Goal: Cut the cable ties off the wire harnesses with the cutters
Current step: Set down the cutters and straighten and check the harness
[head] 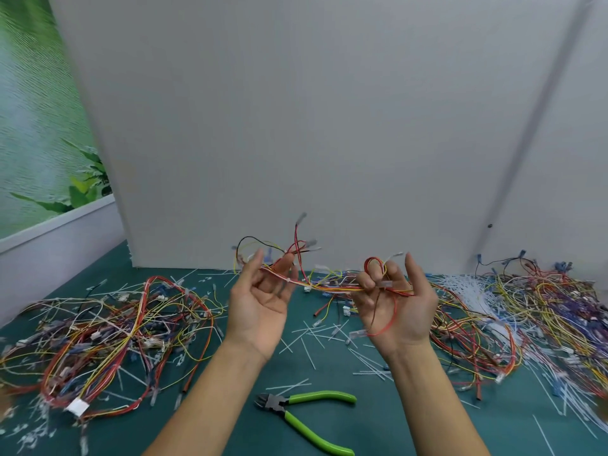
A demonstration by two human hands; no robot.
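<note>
Both forearms are raised above the cutters [279, 404], palms turned up and towards the camera. The left hand [263, 297] is held up and to the left of the cutters, its fingers bent upward, and one end of a wire harness [329, 286] is pinched between its thumb and fingertips. The right hand [394, 301] is held up and to the right of the cutters; its fingers are curled round the other end, and a red loop of wire is wound over the forefinger. The harness is stretched between the two hands in the air, well above the cutters, with loose ends sticking up past the left fingers. The cutters are left untouched on the green mat [427, 422] between the forearms, green handles spread and pointing right and towards the camera. A heap of harnesses [115, 334] is spread far left of the cutters, and a second heap [526, 307] far right. Cut cable ties [316, 334] are scattered just beyond the cutters. Bare mat is seen close round the cutters and to their near right. Beyond them, the mat is closed off by the lower edge of a white panel [312, 126].
</note>
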